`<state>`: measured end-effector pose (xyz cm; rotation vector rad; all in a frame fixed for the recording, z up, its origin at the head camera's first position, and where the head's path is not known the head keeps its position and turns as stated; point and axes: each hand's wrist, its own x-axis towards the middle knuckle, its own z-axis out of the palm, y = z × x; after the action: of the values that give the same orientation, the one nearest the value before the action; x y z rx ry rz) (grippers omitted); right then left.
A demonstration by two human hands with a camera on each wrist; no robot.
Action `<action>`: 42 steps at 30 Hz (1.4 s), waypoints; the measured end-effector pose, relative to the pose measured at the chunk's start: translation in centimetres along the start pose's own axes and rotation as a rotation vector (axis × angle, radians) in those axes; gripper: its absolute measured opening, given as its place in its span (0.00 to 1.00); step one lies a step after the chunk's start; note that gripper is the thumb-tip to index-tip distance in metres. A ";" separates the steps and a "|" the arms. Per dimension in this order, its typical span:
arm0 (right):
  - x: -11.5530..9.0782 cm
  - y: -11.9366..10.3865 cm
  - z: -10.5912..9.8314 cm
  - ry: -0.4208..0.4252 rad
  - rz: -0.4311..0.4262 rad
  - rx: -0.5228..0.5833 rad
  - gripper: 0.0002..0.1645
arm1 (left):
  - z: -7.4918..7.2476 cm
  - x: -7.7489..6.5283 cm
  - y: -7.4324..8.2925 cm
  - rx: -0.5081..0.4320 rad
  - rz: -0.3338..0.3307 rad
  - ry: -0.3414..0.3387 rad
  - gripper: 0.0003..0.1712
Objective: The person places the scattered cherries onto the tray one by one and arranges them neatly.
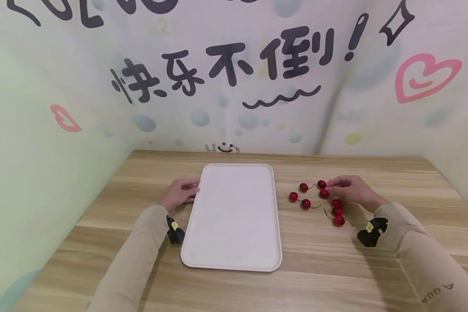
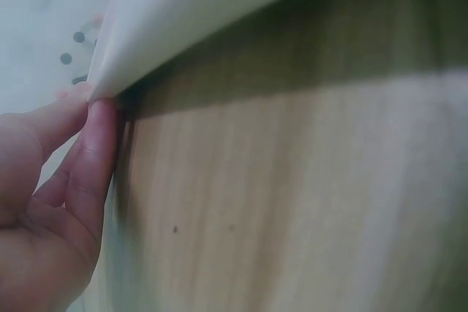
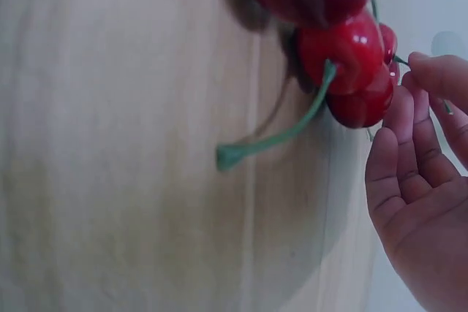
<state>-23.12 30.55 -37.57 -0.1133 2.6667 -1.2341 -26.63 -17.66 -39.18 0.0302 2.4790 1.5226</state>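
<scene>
A light wood-grain table [image 1: 316, 281] is streaked left to right with paler and darker bands; a white rectangular tray [image 1: 234, 216] with rounded corners is placed left of the table's middle, long sides running near to far; red cherries [image 1: 306, 203] are scattered right of the tray, three bunched at the group's near right.

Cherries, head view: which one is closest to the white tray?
The leftmost cherry, lying just off the right edge of the white tray without touching it; all the others lie farther right.
</scene>
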 end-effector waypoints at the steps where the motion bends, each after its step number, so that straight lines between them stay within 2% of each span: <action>1: 0.0 -0.1 0.0 -0.001 0.005 0.012 0.19 | 0.0 0.0 0.0 -0.002 0.000 0.001 0.23; 7: -0.2 -0.2 0.2 -0.003 0.010 0.055 0.22 | 0.1 -0.1 0.2 -0.009 0.005 0.005 0.23; 22: -0.4 -1.0 0.8 0.052 0.004 0.040 0.23 | 0.1 0.0 0.0 0.002 0.009 0.000 0.23; 31: -0.4 -1.5 1.0 0.062 -0.032 0.028 0.23 | 0.1 0.1 -0.1 -0.004 0.006 0.008 0.23; 42: -0.3 -2.9 1.5 0.067 -0.125 -0.018 0.21 | 0.2 0.2 -0.3 -0.011 0.007 0.020 0.23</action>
<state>-22.54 27.61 -36.25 -0.2495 2.7665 -1.2715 -26.78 -17.62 -39.55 0.0227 2.4882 1.5465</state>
